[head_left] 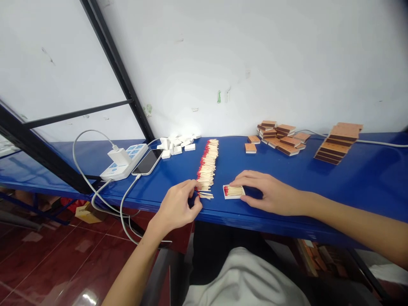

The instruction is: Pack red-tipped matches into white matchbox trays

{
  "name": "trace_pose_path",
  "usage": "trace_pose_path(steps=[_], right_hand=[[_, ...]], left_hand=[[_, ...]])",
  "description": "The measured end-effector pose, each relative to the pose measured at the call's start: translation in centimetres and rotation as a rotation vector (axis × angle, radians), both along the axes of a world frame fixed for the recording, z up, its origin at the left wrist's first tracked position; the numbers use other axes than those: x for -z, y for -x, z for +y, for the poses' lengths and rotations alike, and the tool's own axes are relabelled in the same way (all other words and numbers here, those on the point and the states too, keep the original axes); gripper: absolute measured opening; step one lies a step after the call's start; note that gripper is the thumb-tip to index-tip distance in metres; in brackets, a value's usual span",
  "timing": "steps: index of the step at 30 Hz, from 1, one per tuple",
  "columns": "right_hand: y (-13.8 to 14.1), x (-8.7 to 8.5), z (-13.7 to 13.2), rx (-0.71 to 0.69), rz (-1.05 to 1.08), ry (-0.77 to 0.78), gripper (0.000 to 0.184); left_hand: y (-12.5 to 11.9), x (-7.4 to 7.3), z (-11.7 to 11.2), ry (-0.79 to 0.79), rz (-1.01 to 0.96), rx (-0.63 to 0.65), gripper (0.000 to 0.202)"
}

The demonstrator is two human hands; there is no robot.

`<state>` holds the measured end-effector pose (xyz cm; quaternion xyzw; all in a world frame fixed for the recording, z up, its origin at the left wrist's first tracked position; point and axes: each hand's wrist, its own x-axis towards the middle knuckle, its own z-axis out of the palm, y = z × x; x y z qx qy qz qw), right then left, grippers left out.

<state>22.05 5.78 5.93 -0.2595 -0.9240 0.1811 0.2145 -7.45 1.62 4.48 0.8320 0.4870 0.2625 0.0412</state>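
A long row of red-tipped matches (208, 163) lies on the blue table (350, 187). My left hand (178, 206) pinches a few matches at the near end of that row. My right hand (267, 191) rests on the table, its fingers holding a small white matchbox tray (233, 191) partly filled with matches. The two hands are a short gap apart.
Empty white trays (177, 146) are heaped at the back. Brown matchbox sleeves sit in piles (280, 136) and a slanted stack (339, 142) at the right. A phone (148, 161), a power strip (126, 163) with charger and cables lie left. A black metal frame (117, 68) leans against the white wall.
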Motion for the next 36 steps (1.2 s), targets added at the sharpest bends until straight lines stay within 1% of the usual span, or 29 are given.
trace_pose_path(steps=[4, 13, 18, 26, 29, 33, 36], right_hand=[[0.0, -0.1, 0.0, -0.001, -0.006, -0.003, 0.037], [0.2, -0.4, -0.1, 0.0, 0.003, 0.0, 0.038], [0.1, -0.3, -0.1, -0.006, -0.007, -0.012, 0.039], [0.1, -0.4, -0.2, -0.003, -0.013, -0.027, 0.038], [0.1, -0.4, -0.2, -0.008, -0.009, -0.035, 0.037], [0.0, -0.3, -0.2, -0.021, -0.027, -0.034, 0.038], [0.0, -0.2, -0.2, -0.035, -0.032, -0.023, 0.038]], left_hand=[[-0.1, 0.0, 0.0, -0.032, 0.034, 0.007, 0.023], [0.0, 0.4, 0.0, -0.068, 0.042, 0.034, 0.03], [0.0, 0.3, -0.1, -0.071, 0.003, 0.055, 0.027], [0.1, -0.2, -0.1, 0.028, -0.056, 0.098, 0.021], [0.3, -0.3, -0.1, 0.088, -0.106, 0.099, 0.016], [0.3, -0.6, -0.1, 0.151, -0.165, 0.107, 0.016], [0.2, -1.1, -0.2, 0.151, -0.131, 0.124, 0.017]])
